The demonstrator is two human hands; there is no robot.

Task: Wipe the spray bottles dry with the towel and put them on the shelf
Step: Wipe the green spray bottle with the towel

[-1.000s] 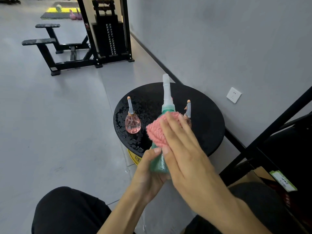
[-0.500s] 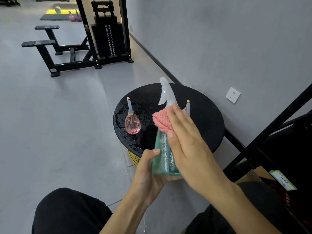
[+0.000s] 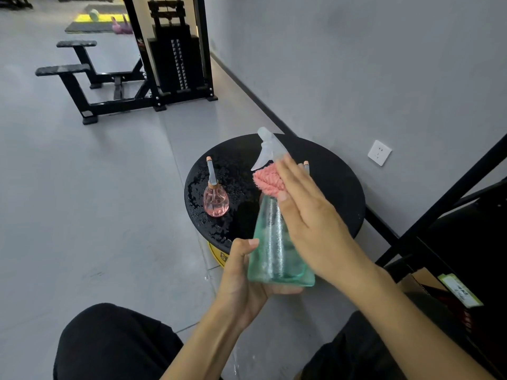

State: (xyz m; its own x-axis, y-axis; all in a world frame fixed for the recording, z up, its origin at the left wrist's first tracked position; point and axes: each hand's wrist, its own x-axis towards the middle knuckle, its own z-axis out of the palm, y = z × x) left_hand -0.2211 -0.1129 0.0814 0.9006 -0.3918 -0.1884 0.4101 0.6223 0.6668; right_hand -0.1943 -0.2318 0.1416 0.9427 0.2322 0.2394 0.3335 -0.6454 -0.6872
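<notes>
Your right hand point(image 3: 310, 215) hides all but the cap of a small bottle point(image 3: 306, 164). Its straight fingers press the pink knitted towel point(image 3: 267, 183) onto the neck of the translucent green plastic spray bottle point(image 3: 274, 242); your left hand point(image 3: 241, 283) grips its base, over the six o'clock edge of the round black wet bench point(image 3: 337, 187).

Centre of the frame: table point(image 3: 337, 187), close to the wall at right. On its left part, small bottle point(image 3: 216, 198), upright; further right, second small bottle point(image 3: 306, 164), mostly hidden behind the right hand point(image 3: 310, 215). In front of the table, large spray bottle point(image 3: 277, 242), base in the left hand point(image 3: 247, 278), towel point(image 3: 267, 183) at its neck under the right hand's fingers. Right edge: shelf point(image 3: 452, 193), box point(image 3: 419, 281) by its lower part. Upper left: weight machine point(image 3: 172, 58). Right of the table, on the wall: socket point(image 3: 379, 153).
</notes>
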